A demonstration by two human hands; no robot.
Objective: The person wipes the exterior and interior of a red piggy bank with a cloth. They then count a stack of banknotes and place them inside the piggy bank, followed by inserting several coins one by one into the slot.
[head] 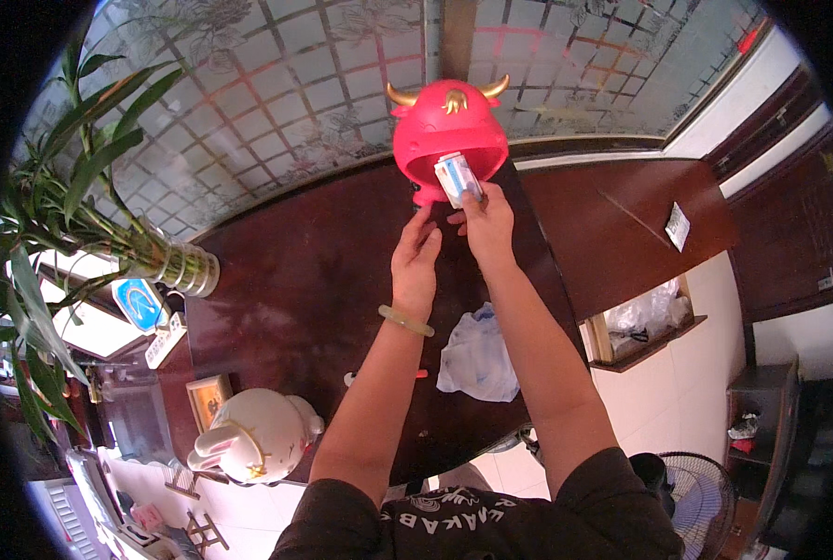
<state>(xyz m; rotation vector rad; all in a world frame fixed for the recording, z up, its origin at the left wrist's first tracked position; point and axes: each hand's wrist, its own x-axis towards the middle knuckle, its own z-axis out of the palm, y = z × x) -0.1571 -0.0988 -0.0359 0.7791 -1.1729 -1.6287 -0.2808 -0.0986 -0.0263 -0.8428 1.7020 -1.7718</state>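
Observation:
A small white and blue box (455, 180) is held in my right hand (490, 220), at the open mouth of a red ox figurine (450, 119) with gold horns. The box overlaps the dark hollow of the mouth; whether it touches the inside cannot be told. My left hand (416, 248), with a pale bangle on the wrist, reaches up to the figurine's lower front. Its fingers are apart and grip nothing; a fingertip is at or very near the red base. Both hands are over the dark wooden tabletop (304, 280).
Between my forearms lies a crumpled plastic bag (483, 357). At the left are a white rabbit figurine (262, 434), a wooden frame (208, 400), a power strip (167, 341) and a plant in a glass vase (192, 266). A small card (677, 227) rests on the right surface; a fan (696, 504) stands below.

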